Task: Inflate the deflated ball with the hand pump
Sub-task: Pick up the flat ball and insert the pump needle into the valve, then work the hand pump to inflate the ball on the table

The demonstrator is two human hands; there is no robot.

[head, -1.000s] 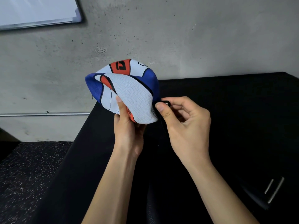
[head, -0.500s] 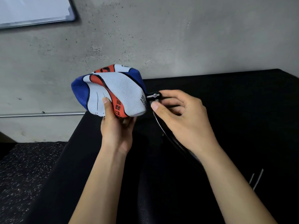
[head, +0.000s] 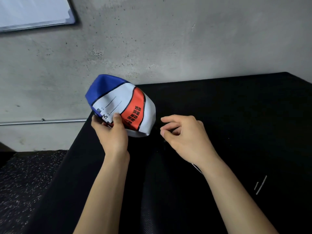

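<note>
A black table (head: 236,115) stands against the concrete wall (head: 168,39). On it, far from the wall, lie two thin pale bars (head: 260,185), side by side.

Background: bare grey concrete wall (head: 168,39), pitted and stained. Upper left: corner of a whiteboard (head: 30,10) with a metal frame, mounted on the wall. Lower left: thin metal pipe (head: 42,121) running horizontally along the wall; below it, dark speckled floor (head: 25,179). Right and centre: black table surface (head: 236,115) abutting the wall.
</note>
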